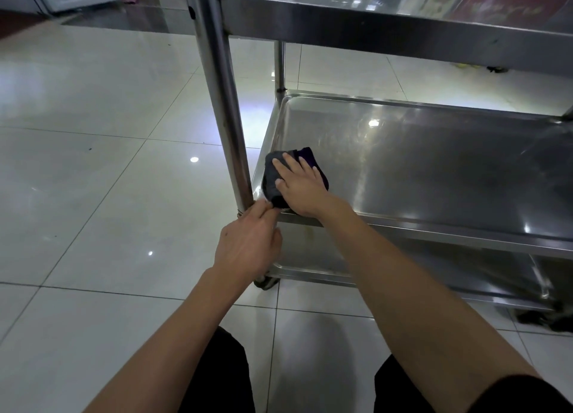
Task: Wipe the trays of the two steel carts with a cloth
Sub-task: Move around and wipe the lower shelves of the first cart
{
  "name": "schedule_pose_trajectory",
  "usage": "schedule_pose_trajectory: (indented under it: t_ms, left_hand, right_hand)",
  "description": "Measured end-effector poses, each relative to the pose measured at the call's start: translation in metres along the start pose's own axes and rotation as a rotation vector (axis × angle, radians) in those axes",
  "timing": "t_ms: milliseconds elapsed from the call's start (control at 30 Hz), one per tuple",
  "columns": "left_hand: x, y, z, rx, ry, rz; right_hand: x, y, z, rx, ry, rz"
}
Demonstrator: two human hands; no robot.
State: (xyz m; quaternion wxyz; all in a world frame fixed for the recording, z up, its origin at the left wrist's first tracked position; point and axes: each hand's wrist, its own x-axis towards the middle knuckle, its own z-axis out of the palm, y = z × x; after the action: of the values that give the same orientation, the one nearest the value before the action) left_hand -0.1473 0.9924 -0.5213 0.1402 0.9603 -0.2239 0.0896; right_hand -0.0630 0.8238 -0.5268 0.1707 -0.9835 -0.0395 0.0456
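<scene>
Glossy pale floor tiles [102,164] are filling the left half and bottom of the single head view, throwing back small spots of ceiling light. A steel cart [226,102] is standing at centre and right, its round upright post rising from mid-frame to the top edge.

Three trays are showing. The top tray [372,25] is crossing the upper right of the frame. The middle tray [434,171] is spreading across the centre right, a shallow rectangular pan of brushed steel with a raised rim and rounded corners. The bottom tray [310,267] is peeking out beneath it, near a caster wheel [266,282].

A dark folded cloth [279,177], soft and grey-black with a purple edge, is lying in the near left corner of the middle tray. The right hand [300,186] is pressing down on it with fingers straight and slightly spread, likely to keep the fabric flat against the metal while wiping the corner. The left hand [248,242] is reaching to the tray's rim beside the post, fingers partly curled; it seems to be steadying the cart or touching the cloth's edge, though whether it is gripping anything cannot be told.

At the bottom, the person's dark-clothed knees [223,375] are suggesting a crouch.
</scene>
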Motion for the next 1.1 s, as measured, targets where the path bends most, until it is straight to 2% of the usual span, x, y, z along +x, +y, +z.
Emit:
schedule_pose_trajectory:
  t_ms: [100, 300, 500, 667, 900, 1033, 1100]
  left_hand:
    - [-0.003, 0.003, 0.002, 0.028, -0.011, 0.01]
    - [0.007, 0.024, 0.003, 0.122, -0.038, -0.032]
    - [0.029, 0.116, 0.022, 0.115, -0.086, 0.278]
    - [0.038, 0.179, 0.041, 0.037, -0.124, 0.276]
    - [0.036, 0.171, 0.05, 0.023, -0.152, 0.254]
    - [0.035, 0.175, 0.05, 0.0, -0.129, 0.233]
    - [0.032, 0.174, 0.053, -0.001, -0.099, 0.241]
  right_hand:
    - [-0.012, 0.022, -0.002, -0.008, 0.012, 0.013]
    - [-0.066, 0.107, -0.022, -0.055, 0.065, 0.212]
    - [-0.118, 0.165, -0.042, -0.055, 0.069, 0.315]
    - [-0.15, 0.194, -0.054, -0.011, 0.135, 0.387]
    - [-0.181, 0.242, -0.076, -0.133, 0.089, 0.408]
    - [-0.201, 0.268, -0.088, -0.017, 0.231, 0.515]
    - [-0.205, 0.275, -0.088, -0.027, 0.228, 0.542]
